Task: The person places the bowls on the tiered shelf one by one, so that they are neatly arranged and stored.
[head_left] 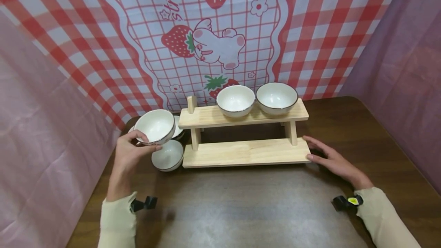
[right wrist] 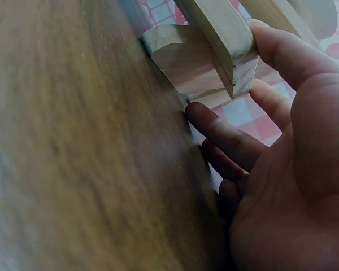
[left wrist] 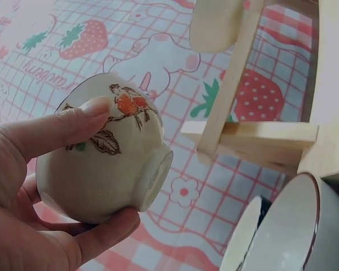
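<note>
In the head view my left hand [head_left: 129, 150] pinches a white bowl [head_left: 155, 125] by its near side, tilted above other bowls at the left. The left wrist view shows the bowl's outside [left wrist: 101, 164], painted with orange-red birds and a brown leaf, thumb on the wall and a finger near the foot ring. My right hand [head_left: 332, 162] touches the right end of the lower board of a two-tier wooden shelf [head_left: 241, 154]. In the right wrist view, extended thumb and finger meet that board end [right wrist: 244, 73], other fingers near the tabletop.
Two white bowls, one [head_left: 236, 100] beside a dark-rimmed other [head_left: 277, 98], stand on the upper tier. Below the held bowl, a bowl [head_left: 167, 156] sits on the brown table [head_left: 237, 206], another [head_left: 178, 128] partly hidden behind. A strawberry-print cloth [head_left: 220, 49] hangs behind.
</note>
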`<state>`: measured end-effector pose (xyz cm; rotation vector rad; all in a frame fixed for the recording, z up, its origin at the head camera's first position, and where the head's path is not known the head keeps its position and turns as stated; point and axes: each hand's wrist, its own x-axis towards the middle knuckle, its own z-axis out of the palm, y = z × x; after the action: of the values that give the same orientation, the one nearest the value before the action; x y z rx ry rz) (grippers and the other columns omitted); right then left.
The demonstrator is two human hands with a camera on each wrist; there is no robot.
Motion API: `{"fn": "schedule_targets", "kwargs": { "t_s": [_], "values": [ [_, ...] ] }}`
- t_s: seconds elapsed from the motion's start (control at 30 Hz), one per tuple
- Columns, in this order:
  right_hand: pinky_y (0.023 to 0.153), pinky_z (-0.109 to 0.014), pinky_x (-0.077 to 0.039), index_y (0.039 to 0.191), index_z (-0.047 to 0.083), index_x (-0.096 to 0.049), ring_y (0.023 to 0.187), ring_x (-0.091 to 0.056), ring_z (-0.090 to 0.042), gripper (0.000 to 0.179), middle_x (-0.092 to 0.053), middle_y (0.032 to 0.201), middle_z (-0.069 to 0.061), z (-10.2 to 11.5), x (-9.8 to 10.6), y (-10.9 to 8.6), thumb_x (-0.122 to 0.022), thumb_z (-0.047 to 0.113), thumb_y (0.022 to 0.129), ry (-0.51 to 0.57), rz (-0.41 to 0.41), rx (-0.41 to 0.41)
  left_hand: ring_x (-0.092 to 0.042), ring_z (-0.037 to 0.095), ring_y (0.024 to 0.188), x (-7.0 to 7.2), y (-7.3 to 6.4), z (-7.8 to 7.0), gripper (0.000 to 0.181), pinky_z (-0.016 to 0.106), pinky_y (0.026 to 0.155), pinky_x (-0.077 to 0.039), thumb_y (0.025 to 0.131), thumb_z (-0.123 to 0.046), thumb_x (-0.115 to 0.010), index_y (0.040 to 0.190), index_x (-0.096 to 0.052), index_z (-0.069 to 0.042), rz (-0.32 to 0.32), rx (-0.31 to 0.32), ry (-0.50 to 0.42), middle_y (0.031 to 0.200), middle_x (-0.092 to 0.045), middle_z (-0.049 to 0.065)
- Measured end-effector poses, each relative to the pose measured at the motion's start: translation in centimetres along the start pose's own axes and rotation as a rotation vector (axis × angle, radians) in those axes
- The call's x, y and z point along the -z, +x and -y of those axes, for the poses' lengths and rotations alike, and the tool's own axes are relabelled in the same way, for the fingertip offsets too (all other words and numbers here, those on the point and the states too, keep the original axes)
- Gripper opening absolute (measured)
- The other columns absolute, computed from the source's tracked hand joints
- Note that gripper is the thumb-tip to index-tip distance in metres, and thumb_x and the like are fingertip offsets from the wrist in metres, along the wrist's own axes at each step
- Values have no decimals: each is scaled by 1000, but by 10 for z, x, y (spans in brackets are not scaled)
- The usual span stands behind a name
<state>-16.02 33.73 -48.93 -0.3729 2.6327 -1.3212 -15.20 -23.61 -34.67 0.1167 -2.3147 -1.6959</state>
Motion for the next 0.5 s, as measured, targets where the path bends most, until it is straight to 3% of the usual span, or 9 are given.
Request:
{"fn": "schedule_targets", "kwargs": {
  "t_s": [0.27, 0.5],
  "values": [
    [98, -56, -43, 159, 20, -26, 122, -37, 4, 63, -37, 155, -20, 1, 0, 0, -55, 29, 103, 7, 4, -3, -57, 3, 71, -12, 7, -4, 36, 17, 60, -49, 61, 13, -87, 69, -57, -5, 7, -25, -1, 76, -58, -9],
    [99, -60, -42, 159, 19, -25, 132, -38, -37, 64, -37, 156, -21, 2, 0, 0, -55, 29, 103, 14, 10, -8, -56, 5, 71, -23, 12, -7, 38, 19, 60, -49, 60, 13, -87, 68, -56, -8, 27, -31, -13, 75, -55, -9]
  ]
}}
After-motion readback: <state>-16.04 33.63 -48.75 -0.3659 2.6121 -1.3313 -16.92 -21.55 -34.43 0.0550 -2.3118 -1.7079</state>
